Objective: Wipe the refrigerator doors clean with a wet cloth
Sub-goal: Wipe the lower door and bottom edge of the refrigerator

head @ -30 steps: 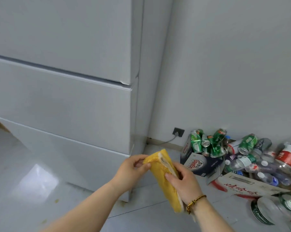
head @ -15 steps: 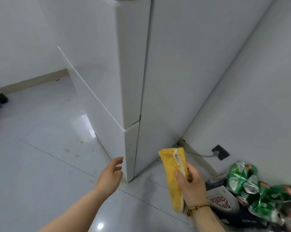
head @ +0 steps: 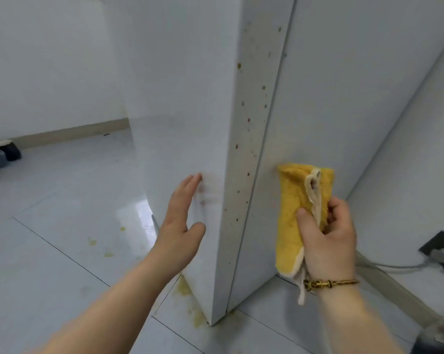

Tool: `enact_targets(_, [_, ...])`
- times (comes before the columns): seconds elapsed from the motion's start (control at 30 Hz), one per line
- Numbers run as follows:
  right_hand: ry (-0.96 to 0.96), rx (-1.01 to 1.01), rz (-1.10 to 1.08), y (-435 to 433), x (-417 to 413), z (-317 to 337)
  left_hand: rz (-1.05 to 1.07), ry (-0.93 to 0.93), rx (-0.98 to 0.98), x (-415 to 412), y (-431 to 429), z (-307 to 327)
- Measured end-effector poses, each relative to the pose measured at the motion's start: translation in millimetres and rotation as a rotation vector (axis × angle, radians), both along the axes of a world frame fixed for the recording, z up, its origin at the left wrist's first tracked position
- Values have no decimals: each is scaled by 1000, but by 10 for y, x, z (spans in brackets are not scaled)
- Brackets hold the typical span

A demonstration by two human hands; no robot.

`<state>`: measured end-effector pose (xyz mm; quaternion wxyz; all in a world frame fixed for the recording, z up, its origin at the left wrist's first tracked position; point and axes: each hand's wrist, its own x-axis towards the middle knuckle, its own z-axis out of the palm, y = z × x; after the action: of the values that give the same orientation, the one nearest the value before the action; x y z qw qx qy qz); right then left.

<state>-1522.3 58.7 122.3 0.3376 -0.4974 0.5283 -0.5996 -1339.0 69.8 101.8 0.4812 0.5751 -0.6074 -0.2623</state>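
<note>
Yellow cloth (head: 296,213) gripped in right hand (head: 328,241) beside spattered refrigerator door (head: 246,154) edge; left hand (head: 182,226) spread flat, nothing held.

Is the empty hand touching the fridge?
Cannot tell. In the head view the left hand is flat and open next to the fridge door, fingertips at its surface, but blur hides any contact or gap.

1 head view (worn) looks forward and down, close to the refrigerator (head: 317,98) corner.
</note>
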Motion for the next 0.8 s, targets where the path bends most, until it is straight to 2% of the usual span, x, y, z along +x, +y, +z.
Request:
enact_targets(0.07, [36,-142,28,-94,67,-163,-8,14,-104,6,-57,-155])
enact_targets(0.17, [86,-264,64,-194,222,-452,-59,17,-158,4,-90,-328])
enact_targets(0.33, [83,-304,20,-303,472,-621,-82,-13,-91,105,-87,-255])
enact_targets(0.4, [33,-265,67,-285,536,-637,-72,-46,-76,139,-59,-184])
enact_targets(0.53, [8,-305,18,-289,503,-657,-22,-83,-189,65,-18,63])
enact_targets(0.67, [-53,-393,-139,-305,259,-265,-50,-19,-268,-3,-88,328])
enact_targets(0.8, [86,-771,-234,-428,102,629,-92,-50,-259,25,-116,467])
